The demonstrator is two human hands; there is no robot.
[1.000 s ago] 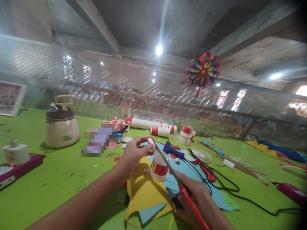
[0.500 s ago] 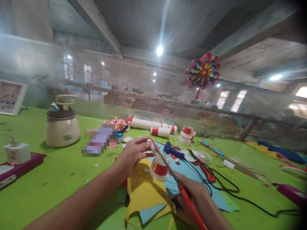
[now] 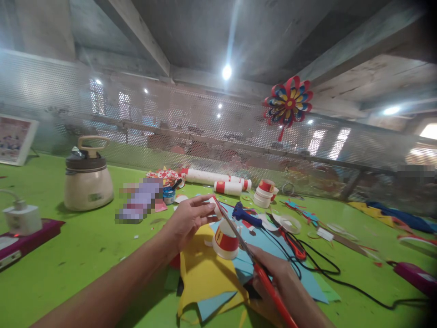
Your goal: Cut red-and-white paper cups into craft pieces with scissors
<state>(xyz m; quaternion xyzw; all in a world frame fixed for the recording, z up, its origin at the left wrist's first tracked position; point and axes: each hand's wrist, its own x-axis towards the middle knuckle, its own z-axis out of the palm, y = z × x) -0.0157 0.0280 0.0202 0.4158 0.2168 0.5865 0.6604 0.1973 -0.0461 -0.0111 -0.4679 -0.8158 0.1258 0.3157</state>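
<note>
My left hand [image 3: 193, 221] pinches a small white piece of paper cup [image 3: 215, 208] with a red edge between thumb and fingers. My right hand [image 3: 278, 275] is wrapped round red-handled scissors [image 3: 247, 248], whose blades point up and left and reach the piece. Below the blades, a red and white paper cup [image 3: 226, 241] stands upside down on yellow paper [image 3: 208, 278]. Light blue paper [image 3: 293, 269] lies beneath and to the right. Whether the blades are parted cannot be made out.
A blue glue gun [image 3: 246, 216] lies just beyond the cup, its black cord running right. Stacked paper cups [image 3: 263, 193] and white rolls [image 3: 228, 187] lie at the back. On the left stand a beige kettle-like bottle [image 3: 88, 182] and a purple power strip [image 3: 32, 241]; another pair of red-handled scissors [image 3: 296, 246] lies right.
Almost nothing differs. Both hands, the scissors and the white piece keep nearly the same places, and the whole view has shifted very slightly.
</note>
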